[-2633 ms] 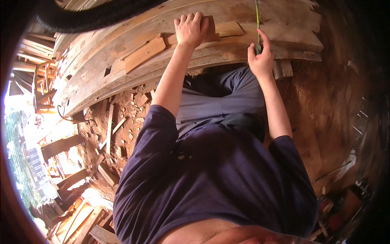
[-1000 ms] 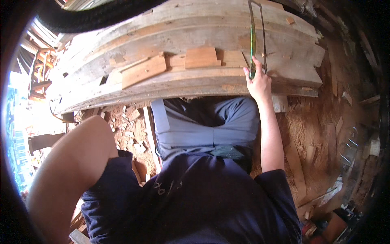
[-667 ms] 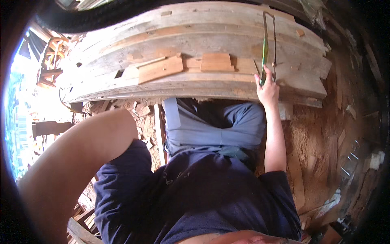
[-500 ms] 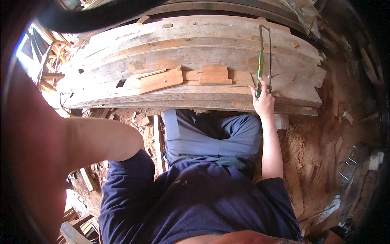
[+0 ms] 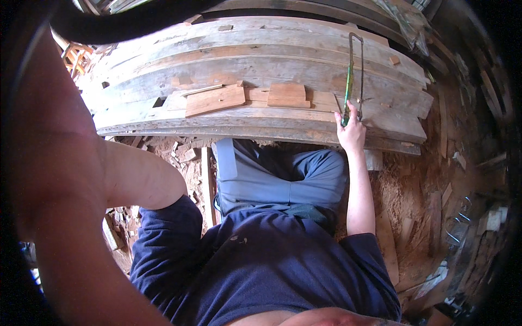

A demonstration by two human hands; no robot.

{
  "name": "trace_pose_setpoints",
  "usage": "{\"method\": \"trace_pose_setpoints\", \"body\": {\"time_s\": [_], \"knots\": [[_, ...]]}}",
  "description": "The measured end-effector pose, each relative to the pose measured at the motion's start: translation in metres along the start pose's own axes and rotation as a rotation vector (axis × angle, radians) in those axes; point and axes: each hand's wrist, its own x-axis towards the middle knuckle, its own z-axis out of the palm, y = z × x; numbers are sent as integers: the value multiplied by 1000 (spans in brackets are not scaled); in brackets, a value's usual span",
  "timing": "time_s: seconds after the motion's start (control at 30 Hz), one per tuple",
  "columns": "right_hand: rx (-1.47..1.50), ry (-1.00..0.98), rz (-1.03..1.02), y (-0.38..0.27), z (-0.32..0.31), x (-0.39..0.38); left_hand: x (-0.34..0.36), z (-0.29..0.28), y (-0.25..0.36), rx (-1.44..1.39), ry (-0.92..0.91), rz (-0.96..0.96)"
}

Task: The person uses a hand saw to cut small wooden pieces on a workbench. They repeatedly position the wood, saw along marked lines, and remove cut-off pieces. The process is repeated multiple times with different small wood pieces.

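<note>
Right hand (image 5: 352, 125) gripped on green-framed saw (image 5: 348, 81), saw pointing away over stacked planks (image 5: 228, 65). Left hand (image 5: 60, 179) well apart, looming by camera; can't tell its grip. Two small boards, (image 5: 216, 101) near planks' front edge, left of saw.

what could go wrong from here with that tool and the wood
The right hand alone holds the narrow, green-and-dark saw-like tool, which might slip and nick it. The flat, reddish-brown wooden board at left, with no clamp showing, could slide off the long grey planks if bumped. Scattered brown wood offcuts on the ground might trip someone.
</note>
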Motion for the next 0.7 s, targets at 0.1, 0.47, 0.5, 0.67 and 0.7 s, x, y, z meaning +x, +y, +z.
{"method": "trace_pose_setpoints", "body": {"time_s": [0.1,0.47,0.5,0.67,0.7], "knots": [[-13,7,-12,0,-1,0,-6,4,2,4,8,1],[-14,-21,-14,-4,-6,-1,2,-18,1,55,103,43],[-7,-18,-12,-4,-6,1,1,-20,2,53,112,52],[12,-24,-13,-3,-5,2,2,-32,2,84,218,107],[13,5,-36,-3,-5,2,-1,-32,4,85,249,125]]}}
